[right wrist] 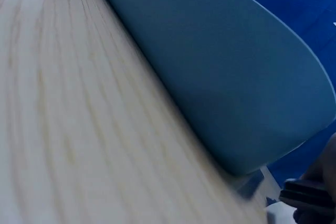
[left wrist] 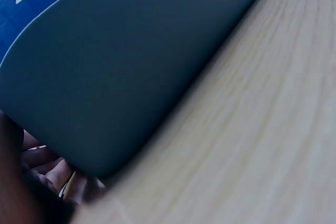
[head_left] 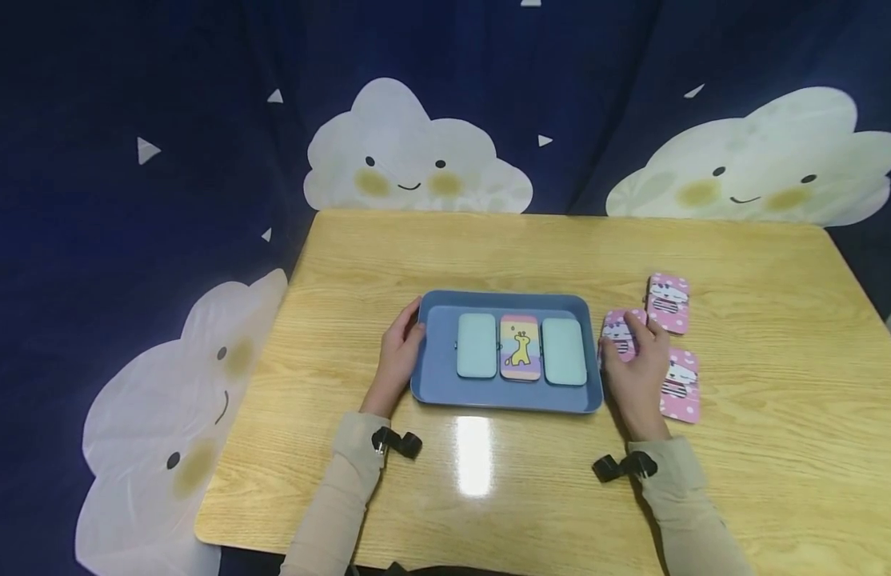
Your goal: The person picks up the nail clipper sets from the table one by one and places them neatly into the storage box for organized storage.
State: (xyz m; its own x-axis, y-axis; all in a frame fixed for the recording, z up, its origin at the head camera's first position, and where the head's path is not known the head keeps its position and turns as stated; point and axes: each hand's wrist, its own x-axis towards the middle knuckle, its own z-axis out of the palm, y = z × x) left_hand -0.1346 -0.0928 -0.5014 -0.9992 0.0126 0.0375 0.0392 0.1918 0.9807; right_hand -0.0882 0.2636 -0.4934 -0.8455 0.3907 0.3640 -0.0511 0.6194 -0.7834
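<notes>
A blue tray (head_left: 434,390) lies on the table. Inside it is a small giraffe-print case (head_left: 521,349) between a mint-green case (head_left: 477,346) on its left and another mint-green case (head_left: 565,352) on its right. My left hand (head_left: 397,356) rests against the tray's left wall, its fingers partly hidden in the left wrist view. Just right of the tray, my right hand (head_left: 638,376) pinches a pink cartoon-print case (head_left: 619,334) between thumb and fingers. In the right wrist view only a dark edge of this case (right wrist: 307,195) shows.
Two more pink cases lie beyond my right hand, one farther back (head_left: 668,304) and one nearer (head_left: 681,386), partly covered by that hand. The wooden table (head_left: 330,480) meets a dark blue cloud-print curtain (head_left: 575,96) at the back and left.
</notes>
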